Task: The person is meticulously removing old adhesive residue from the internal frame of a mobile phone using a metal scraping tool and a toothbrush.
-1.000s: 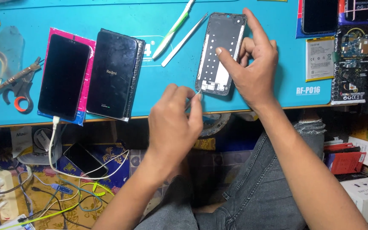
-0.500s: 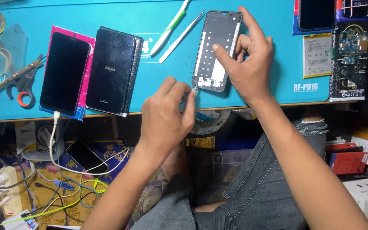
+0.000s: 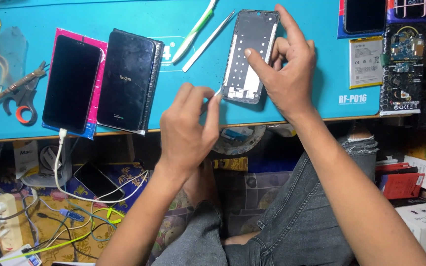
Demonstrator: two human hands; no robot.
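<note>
Contact with the phone frame (image 3: pixel 250 54) was made by our right hand (image 3: pixel 287 74), which steadied this dark, hollow frame flat on the blue work mat (image 3: pixel 124 15): the index finger pressed down on the frame's inner plate while the thumb and remaining fingers rested along its right edge. We held our left hand (image 3: pixel 188 128) just below and to the left of that grip, fingers pinched narrowly around a thin pale strip (image 3: pixel 216 93) whose tip touched the frame's lower left corner; we could not tell what kind of strip or tool it was. Above and to the left of the grip lay a white and green pry tool (image 3: pixel 193 32) and a slim pair of tweezers (image 3: pixel 208 34), side by side and angled toward the frame's top. Well to the left of the grip we had two dark phones: one black phone (image 3: pixel 126 79) with a lit start-up screen, and beside it another phone (image 3: pixel 72 81) resting on a pink sheet, with a white cable (image 3: pixel 57 162) plugged into its lower end and hanging off the mat's edge. Scissors (image 3: pixel 16 96) with an orange handle ring lay farther left. To the right of the grip, near the mat's corner, sat a flat battery (image 3: pixel 366 61) and a circuit board (image 3: pixel 403 47).
</note>
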